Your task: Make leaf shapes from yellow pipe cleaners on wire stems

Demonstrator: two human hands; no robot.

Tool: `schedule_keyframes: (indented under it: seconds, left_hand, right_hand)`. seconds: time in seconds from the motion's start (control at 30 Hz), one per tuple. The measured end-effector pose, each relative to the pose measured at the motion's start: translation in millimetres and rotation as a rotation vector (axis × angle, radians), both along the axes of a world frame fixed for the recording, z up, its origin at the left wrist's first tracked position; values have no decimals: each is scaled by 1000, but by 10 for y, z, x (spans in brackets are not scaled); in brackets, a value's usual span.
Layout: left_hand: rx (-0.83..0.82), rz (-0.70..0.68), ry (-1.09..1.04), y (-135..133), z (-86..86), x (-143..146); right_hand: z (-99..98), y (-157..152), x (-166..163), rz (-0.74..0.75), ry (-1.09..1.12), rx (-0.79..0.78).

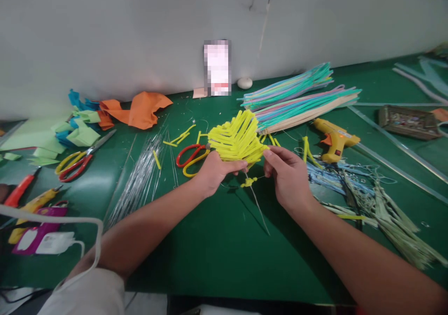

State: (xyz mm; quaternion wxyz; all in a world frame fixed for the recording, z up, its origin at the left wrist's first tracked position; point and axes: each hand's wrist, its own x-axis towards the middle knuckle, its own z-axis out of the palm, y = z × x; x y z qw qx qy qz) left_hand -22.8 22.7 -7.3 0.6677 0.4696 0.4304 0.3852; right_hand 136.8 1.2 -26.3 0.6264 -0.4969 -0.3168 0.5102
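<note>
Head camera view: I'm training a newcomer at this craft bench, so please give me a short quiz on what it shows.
1. True or false: both the left hand and the right hand hold the yellow straw bundle.
2. Which tool lies on the green table to the right of the right hand? A) yellow glue gun B) stapler C) hammer
3. Fill in: the thin metal wires lie to the ___ of the left hand.
Key: 1 true; 2 A; 3 left.
</note>
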Motion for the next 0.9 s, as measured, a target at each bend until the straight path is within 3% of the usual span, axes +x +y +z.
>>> schedule_keyframes:
  seconds: [0.27, 0.57, 0.9]
  left_hand:
    - [-50, 12, -28, 10, 32, 14]
    - [-44, -34, -28, -19, -9, 36]
    - [-103, -7, -54, 12, -7, 14]
  right_hand:
    - [-5, 3, 18, -2, 24, 61]
    - [29, 36, 17, -22, 63, 22]
    - [4, 13, 1, 38, 88, 43]
